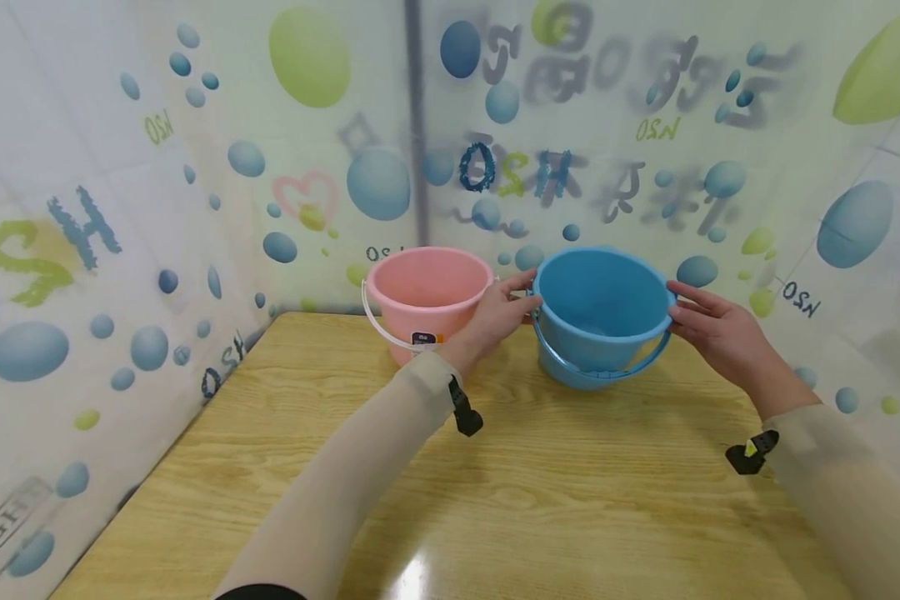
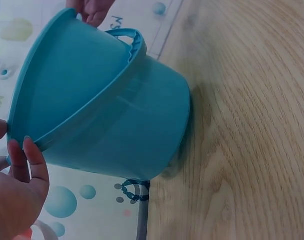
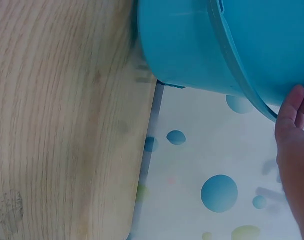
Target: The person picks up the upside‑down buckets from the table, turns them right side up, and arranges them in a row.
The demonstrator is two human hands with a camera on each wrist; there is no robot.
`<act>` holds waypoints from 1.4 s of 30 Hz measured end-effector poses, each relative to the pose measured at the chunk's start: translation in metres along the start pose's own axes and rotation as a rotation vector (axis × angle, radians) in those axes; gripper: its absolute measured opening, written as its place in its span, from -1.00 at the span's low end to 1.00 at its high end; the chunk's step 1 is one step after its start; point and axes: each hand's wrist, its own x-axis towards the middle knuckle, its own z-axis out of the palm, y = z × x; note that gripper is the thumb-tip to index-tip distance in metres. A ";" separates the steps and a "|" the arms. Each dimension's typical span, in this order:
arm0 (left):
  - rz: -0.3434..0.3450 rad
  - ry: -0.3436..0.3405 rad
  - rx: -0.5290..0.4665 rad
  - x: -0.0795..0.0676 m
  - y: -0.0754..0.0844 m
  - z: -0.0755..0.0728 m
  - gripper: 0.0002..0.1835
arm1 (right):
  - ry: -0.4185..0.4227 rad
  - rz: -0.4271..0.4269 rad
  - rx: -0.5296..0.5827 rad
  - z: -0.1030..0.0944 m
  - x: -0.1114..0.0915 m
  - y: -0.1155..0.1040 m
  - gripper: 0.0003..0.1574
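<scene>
Between my two hands is a blue bucket [image 1: 600, 292], mouth up, its base at the wooden table near the back edge. My left hand [image 1: 497, 317] pinches its left rim, thumb and fingertips on either side, as the left wrist view shows. On the opposite side my right hand [image 1: 720, 335] grips the rim by the fingertips, with fingers [image 3: 291, 106] over the edge. The blue handle [image 1: 603, 375] hangs down across the bucket's front. Just left of it stands a pink bucket [image 1: 429, 279] with a white handle [image 1: 378, 327], partly hidden behind my left hand and forearm.
The wooden table [image 1: 540, 483] extends from the buckets toward me. Behind and on both sides hang pale curtains [image 1: 217, 225] printed with blue and green dots and lettering. A dark vertical strip [image 1: 417, 125] runs down the back one. A dark label [image 1: 424, 339] marks the pink bucket.
</scene>
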 end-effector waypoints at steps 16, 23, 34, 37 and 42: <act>-0.014 0.025 0.064 0.004 -0.011 0.002 -0.31 | 0.010 0.033 0.035 0.001 0.018 0.013 0.00; 0.013 0.029 0.096 0.009 -0.021 0.008 -0.28 | 0.060 0.086 0.002 0.005 0.019 0.013 0.02; -0.005 0.102 0.124 0.012 -0.016 0.014 -0.34 | 0.139 0.084 0.084 0.014 0.018 0.017 0.02; -0.016 0.091 0.152 0.014 -0.014 0.015 -0.35 | 0.174 0.077 0.108 0.020 0.017 0.018 0.03; -0.016 0.095 0.181 0.018 -0.014 0.019 -0.36 | 0.232 0.064 0.119 0.025 0.018 0.022 0.01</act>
